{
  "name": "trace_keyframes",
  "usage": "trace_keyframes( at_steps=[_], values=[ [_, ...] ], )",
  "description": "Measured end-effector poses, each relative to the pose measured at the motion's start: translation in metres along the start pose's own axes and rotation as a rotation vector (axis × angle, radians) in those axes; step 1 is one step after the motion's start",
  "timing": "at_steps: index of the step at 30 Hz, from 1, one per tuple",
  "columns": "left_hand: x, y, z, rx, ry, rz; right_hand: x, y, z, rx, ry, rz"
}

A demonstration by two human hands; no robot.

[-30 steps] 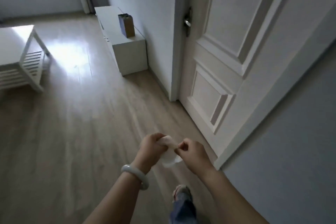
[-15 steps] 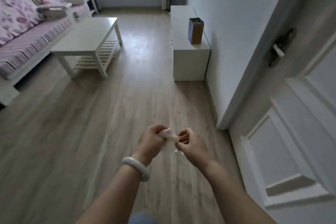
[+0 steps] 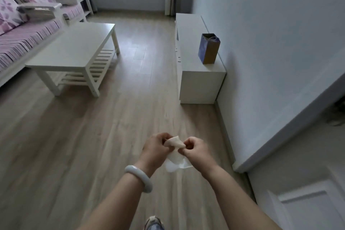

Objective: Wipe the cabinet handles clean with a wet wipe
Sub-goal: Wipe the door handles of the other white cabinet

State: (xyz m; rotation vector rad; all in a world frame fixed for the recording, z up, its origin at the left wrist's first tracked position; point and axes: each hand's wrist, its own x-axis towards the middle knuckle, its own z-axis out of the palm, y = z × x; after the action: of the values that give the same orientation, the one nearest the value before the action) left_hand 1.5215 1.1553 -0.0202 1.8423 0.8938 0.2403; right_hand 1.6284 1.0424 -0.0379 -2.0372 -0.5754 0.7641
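floor (image 3: 112,136): wood planks | on it: white cabinet (image 3: 201,84) carrying blue-brown paper bag (image 3: 208,49); coffee table (image 3: 74,46); sofa (image 3: 22,35), seemingly cushioned

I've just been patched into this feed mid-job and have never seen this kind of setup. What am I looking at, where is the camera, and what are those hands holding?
There is no machine here: a person works with two bare hands. The single camera sits on the person's head and looks forward and down, so the arms reach in from the bottom edge.

The left hand, with a pale bangle on its wrist, and the right hand both pinch a white wet wipe between them, above a wooden floor.

Ahead on the right stands a low white cabinet against the wall, with a small blue and brown paper bag on top. On the left are a white coffee table and a sofa with pink cushions. Part of a white door shows at lower right.
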Motion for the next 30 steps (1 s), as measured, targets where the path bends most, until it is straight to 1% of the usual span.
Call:
trace_keyframes(
  at_steps=[8,12,15,21,26,30],
  values=[
    [0.179,0.029,-0.037,0.028,-0.049,-0.035,0.161,-0.059,-0.009,0.087,0.054,0.024],
    [0.285,0.04,-0.05,0.02,-0.034,-0.036,0.266,-0.083,-0.017,0.176,-0.007,0.004],
    [0.366,0.056,-0.064,-0.073,-0.052,-0.076,0.353,-0.104,-0.029,0.275,-0.042,-0.005],
    [0.5,0.084,-0.114,-0.336,-0.084,-0.152,0.509,-0.168,-0.042,0.35,-0.241,0.021],
    [0.596,0.081,-0.153,-0.412,-0.022,-0.191,0.618,-0.205,-0.015,0.348,-0.289,0.056],
    [0.697,0.068,-0.181,-0.473,-0.077,-0.214,0.707,-0.229,0.016,0.373,-0.285,0.091]
  ],
)
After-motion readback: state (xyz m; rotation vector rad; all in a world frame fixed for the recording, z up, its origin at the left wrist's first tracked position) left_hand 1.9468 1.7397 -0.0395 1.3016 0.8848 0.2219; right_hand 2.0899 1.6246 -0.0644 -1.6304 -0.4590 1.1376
